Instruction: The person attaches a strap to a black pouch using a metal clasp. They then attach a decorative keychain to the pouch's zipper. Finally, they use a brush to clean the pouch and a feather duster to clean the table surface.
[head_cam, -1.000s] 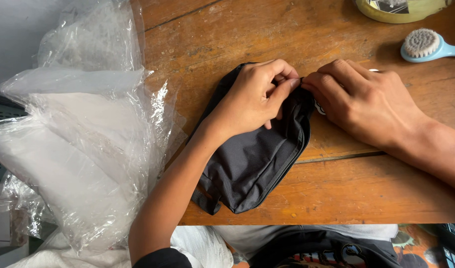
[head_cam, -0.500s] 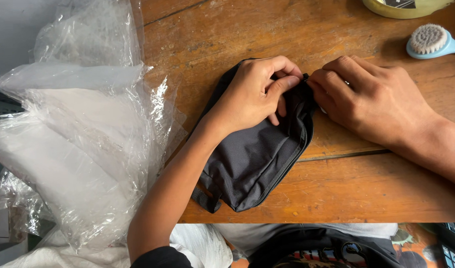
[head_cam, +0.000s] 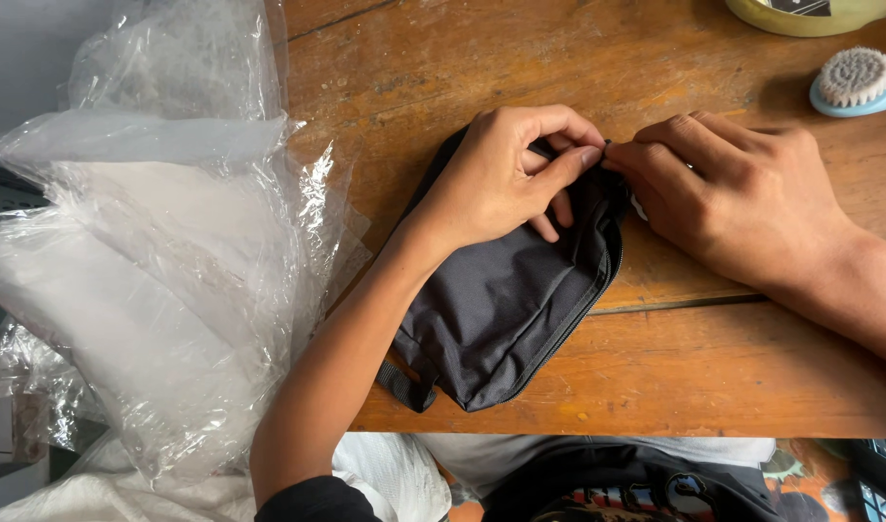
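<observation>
We could not make out what our fingertips pinched at the top edge of the black zipped pouch [head_cam: 506,309]; our left hand [head_cam: 506,179] covered its upper part, thumb and forefinger closed on the fabric; our right hand [head_cam: 728,198] pinched beside it; the pouch lay near the front edge of the worn wooden table [head_cam: 675,372]; crumpled clear plastic bags [head_cam: 162,261] crowded the left; a blue brush [head_cam: 858,82] sat far right.

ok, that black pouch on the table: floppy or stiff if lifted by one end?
Probably floppy: the black fabric pouch creases and bunches under the left hand. It lies flat on the wooden table, so it looks fairly empty and light. The woven cloth seems unlikely to slip where the right hand pinches it.
</observation>
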